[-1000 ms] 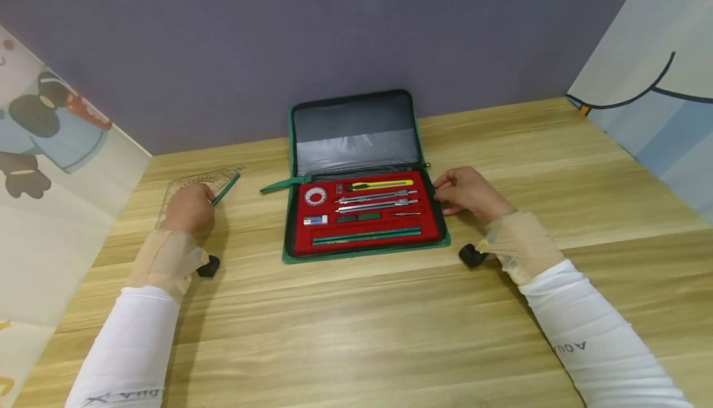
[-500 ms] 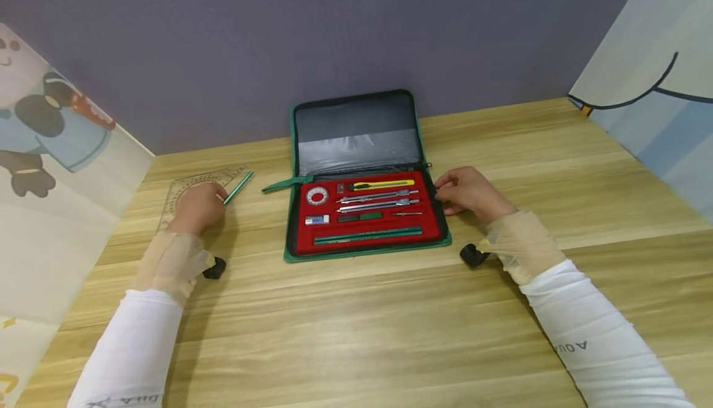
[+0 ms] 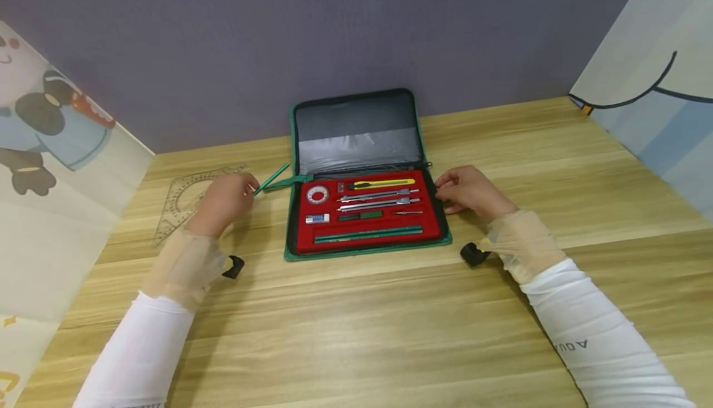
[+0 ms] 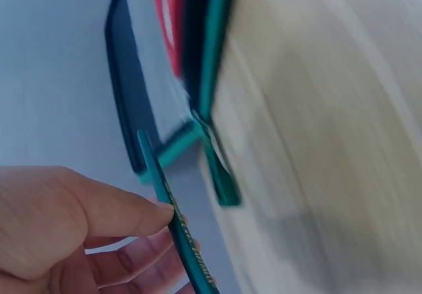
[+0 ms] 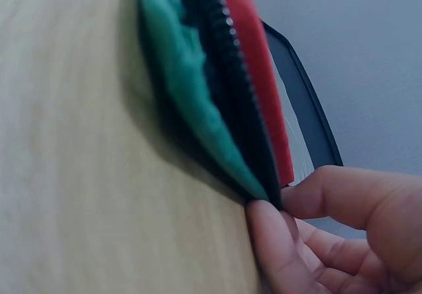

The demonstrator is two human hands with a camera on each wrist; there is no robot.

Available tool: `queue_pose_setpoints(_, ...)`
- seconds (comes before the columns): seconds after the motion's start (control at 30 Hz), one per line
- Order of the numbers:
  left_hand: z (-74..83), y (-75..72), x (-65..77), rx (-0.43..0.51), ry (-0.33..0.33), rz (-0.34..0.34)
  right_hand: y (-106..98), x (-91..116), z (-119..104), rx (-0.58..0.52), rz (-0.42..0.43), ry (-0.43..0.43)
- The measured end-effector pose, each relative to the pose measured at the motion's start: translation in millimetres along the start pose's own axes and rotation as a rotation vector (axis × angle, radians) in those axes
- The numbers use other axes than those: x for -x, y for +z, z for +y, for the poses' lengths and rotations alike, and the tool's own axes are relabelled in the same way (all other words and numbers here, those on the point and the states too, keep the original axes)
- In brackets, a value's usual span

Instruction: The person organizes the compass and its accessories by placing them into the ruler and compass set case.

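Note:
A green pencil point(image 3: 273, 177) with gold lettering is pinched between the thumb and fingers of my left hand point(image 3: 225, 200), tilted above the table left of the case. In the left wrist view the pencil point(image 4: 189, 251) crosses in front of the case's strap point(image 4: 221, 175). The green zip case point(image 3: 356, 117) lies spread open, lid against the back wall. My right hand point(image 3: 468, 191) pinches its right edge; the right wrist view has thumb and fingers on the zip border point(image 5: 244, 116). Set in the red tray are green pencils point(image 3: 367, 234), compasses point(image 3: 379, 204) and a yellow cutter point(image 3: 384, 183).
A clear set square with a protractor scale point(image 3: 178, 200) lies at the table's left, partly behind my left hand. Also in the tray are a white ring point(image 3: 317, 195) and an eraser point(image 3: 317, 218). A grey wall point(image 3: 356, 24) borders the table's back.
My left hand has moved right with the green pencil, away from the set square and up to the case's strap. The right hand has stayed at the case's edge.

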State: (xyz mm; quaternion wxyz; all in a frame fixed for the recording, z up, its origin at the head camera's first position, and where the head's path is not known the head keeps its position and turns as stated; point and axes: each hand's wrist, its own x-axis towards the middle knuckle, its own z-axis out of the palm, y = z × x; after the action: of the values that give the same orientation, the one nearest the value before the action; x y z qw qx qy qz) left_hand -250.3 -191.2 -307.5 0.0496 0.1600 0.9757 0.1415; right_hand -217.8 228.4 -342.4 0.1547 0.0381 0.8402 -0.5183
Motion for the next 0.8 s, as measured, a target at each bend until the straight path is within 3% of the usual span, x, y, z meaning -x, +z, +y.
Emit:
queue_pose_setpoints(0.3,42.8,2.5,1.3,-0.023,0.134,0.055,1,0,-2,0.0,0.009,0.011)
queue_pose_setpoints(0.5,68.5,10.5,3.7,-0.031,0.182,0.035,1,0,-2,0.007,0.007,0.014)
queue_pose_setpoints(0.8,107.0,28.2,8.2,-0.028,0.313,-0.011,1,0,0,0.014,0.017,0.018)
